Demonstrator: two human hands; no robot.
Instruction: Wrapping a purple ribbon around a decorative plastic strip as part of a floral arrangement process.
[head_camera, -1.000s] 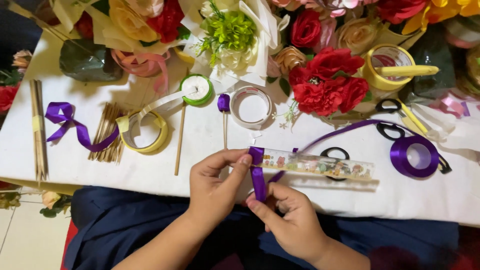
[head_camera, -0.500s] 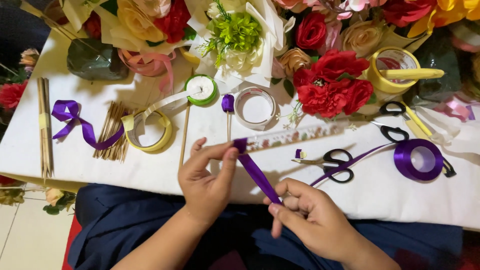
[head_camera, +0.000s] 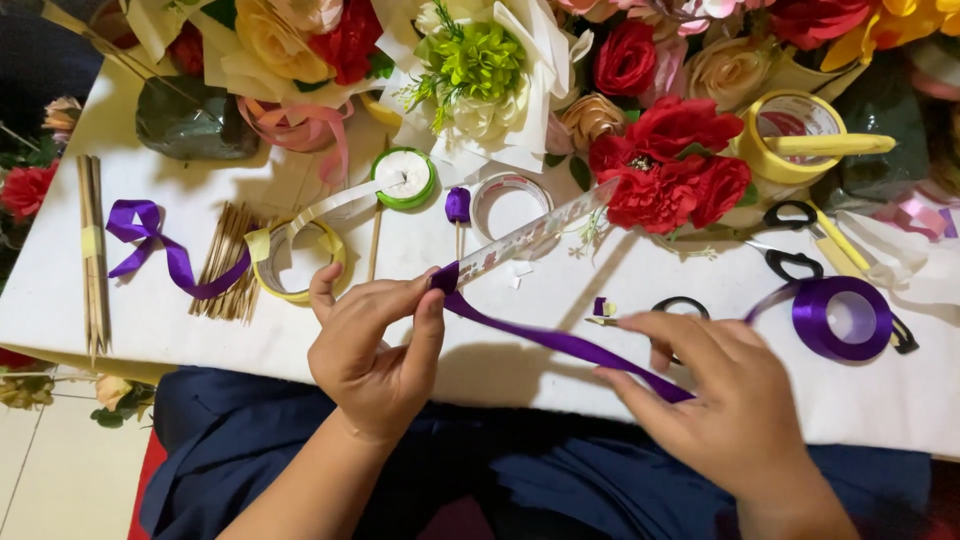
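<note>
Nearest us, our left hand (head_camera: 375, 350) pinches one end of the purple ribbon (head_camera: 560, 342) between thumb and forefinger, together with the near end of the clear ruler (head_camera: 530, 232); the other fingers are curled under. Our right hand (head_camera: 725, 395), at about 4 o'clock from the left, has its fingers closed loosely on the ribbon's other end, so the strip runs taut and slanting between the two hands above the white table (head_camera: 500, 370). A second ago both hands sat close together with the ribbon wrapped round the ruler, which lay flat; now the hands are well apart, the ribbon is drawn out, and the ruler tilts up towards 1 o'clock. Beyond the right hand, at 2 o'clock, lie the purple ribbon spool (head_camera: 843, 318) and black scissors (head_camera: 800, 240). At 11 o'clock from the left hand sits a yellow tape roll (head_camera: 297, 262), just beside a bundle of wooden sticks (head_camera: 228, 262). Farthest off, paper flowers (head_camera: 665, 160) crowd the table's far edge
</note>
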